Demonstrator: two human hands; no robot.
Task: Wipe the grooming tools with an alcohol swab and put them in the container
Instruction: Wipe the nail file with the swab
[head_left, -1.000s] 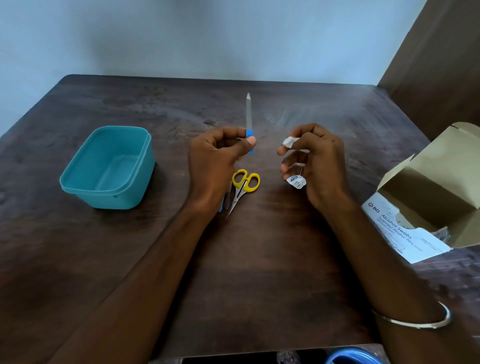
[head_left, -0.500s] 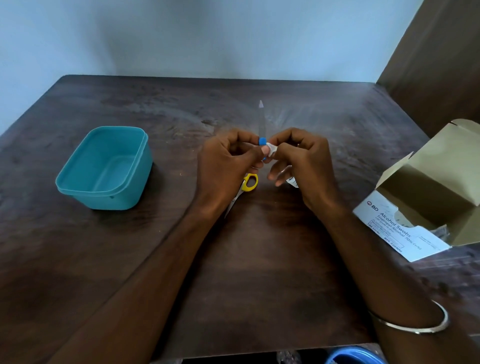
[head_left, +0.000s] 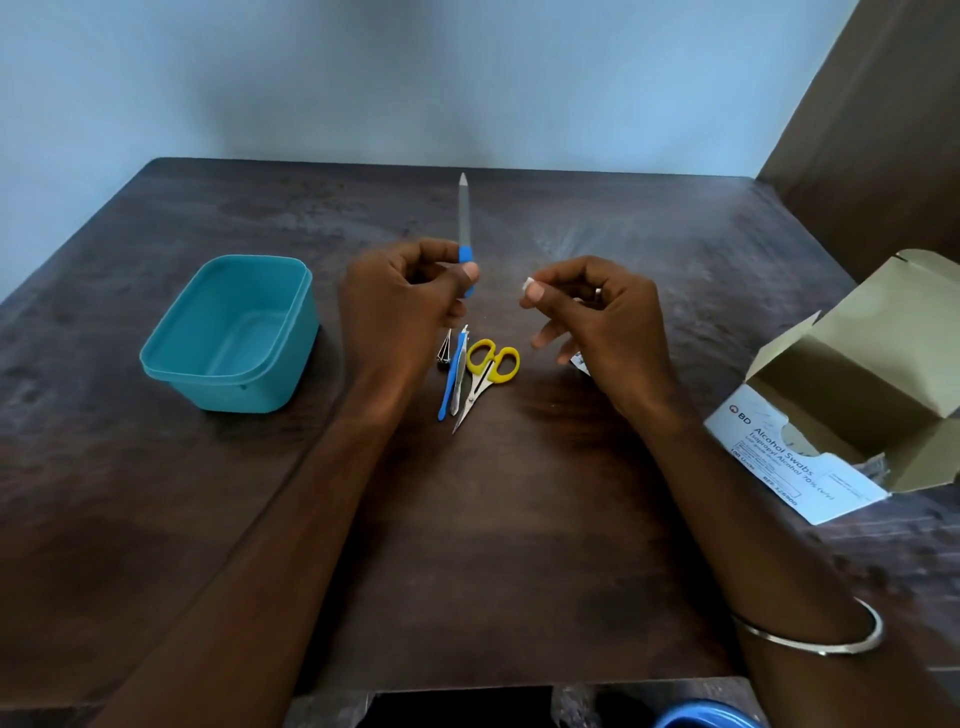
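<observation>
On the dark wooden table (head_left: 493, 545) by a pale blue wall (head_left: 415, 78): left hand (head_left: 400, 306) pinching a nail file (head_left: 464, 223) upright, right hand (head_left: 597, 317) gripping a white swab (head_left: 528, 283), teal container (head_left: 234, 332) off left.

Container (head_left: 228, 332) left of scissors (head_left: 485, 371), box (head_left: 852, 395) right

So half a second back the two hands were pressed together with the swab right on the file's blue handle, and now they're split apart again. The left hand (head_left: 400, 301) has the nail file (head_left: 463, 218) off to its own side, blade pointing up and away, nothing touching it but that hand. The right hand (head_left: 592, 317) has pulled off to the right with the little white swab (head_left: 528, 284) pinched at its fingertips. With the gap open, the yellow scissors (head_left: 488, 369) and other tools below and between the hands show fully again.
</observation>
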